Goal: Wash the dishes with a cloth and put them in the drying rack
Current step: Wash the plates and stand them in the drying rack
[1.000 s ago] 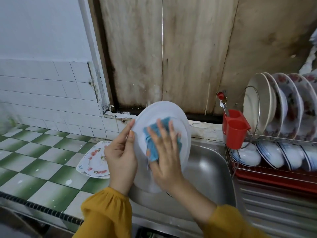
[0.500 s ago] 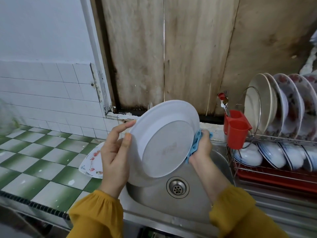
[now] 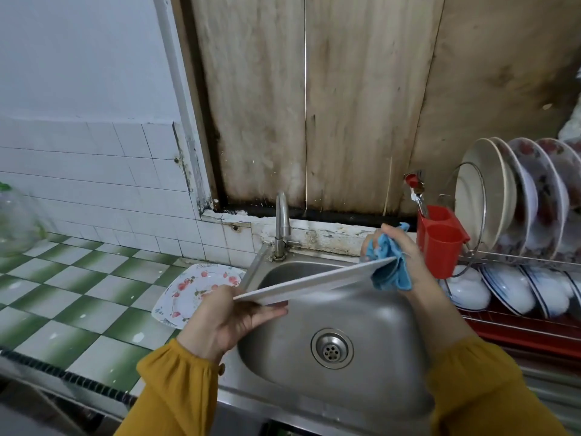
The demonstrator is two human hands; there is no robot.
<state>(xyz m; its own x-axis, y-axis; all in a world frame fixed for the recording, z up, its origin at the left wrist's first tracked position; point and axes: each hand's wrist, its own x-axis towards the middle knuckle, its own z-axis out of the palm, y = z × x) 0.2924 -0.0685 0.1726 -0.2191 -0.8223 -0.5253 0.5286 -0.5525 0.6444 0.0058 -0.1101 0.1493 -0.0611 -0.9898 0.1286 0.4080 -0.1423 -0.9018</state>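
The white plate (image 3: pixel 309 283) is held edge-on over the sink (image 3: pixel 361 313); the left hand (image 3: pixel 229 319) pinches its near rim, thumb on top, fingers under; the right hand (image 3: pixel 399 259) grips the far rim through a bunched blue cloth (image 3: pixel 388 269); a flowered plate (image 3: pixel 195 291) lies on the green tiled counter (image 3: pixel 63 297); the drying rack (image 3: pixel 522 278) stands full on the right.

sink basin (image 3: pixel 361 313) open below, faucet (image 3: pixel 282 221) behind, rack (image 3: pixel 515 262) crowded

I have one view only, worn on the head; it looks forward and down, close over the sink (image 3: pixel 393 322), facing the wooden wall (image 3: pixel 314 105).
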